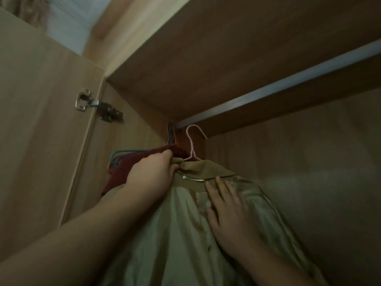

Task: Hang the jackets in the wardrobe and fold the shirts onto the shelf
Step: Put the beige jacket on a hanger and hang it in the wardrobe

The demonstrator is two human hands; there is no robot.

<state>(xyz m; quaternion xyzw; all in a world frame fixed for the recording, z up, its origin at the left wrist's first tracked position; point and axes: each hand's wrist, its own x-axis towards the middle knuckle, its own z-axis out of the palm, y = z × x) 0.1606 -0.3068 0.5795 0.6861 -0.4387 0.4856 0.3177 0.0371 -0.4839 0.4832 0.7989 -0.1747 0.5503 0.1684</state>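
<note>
Beside the red garment (117, 178) hanging at far left, the left hand (152, 174) is gripping the collar of the olive jacket (185, 234), whose pink hanger (192, 145) is sitting with its hook just under the rail (268, 90), not over it. The right hand (228, 213) is lying flat, fingers straight, on the lining. A slanted lift may leave the hook missing the rail, or the slick jacket sliding off the hanger.

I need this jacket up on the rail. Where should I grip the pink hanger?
Probably the hanger's neck, just above the collar, pinched from the left where the left hand sits. That stretch stands bare and upright; the arms are buried in the jacket, and the hook must stay free for the rail.
</note>
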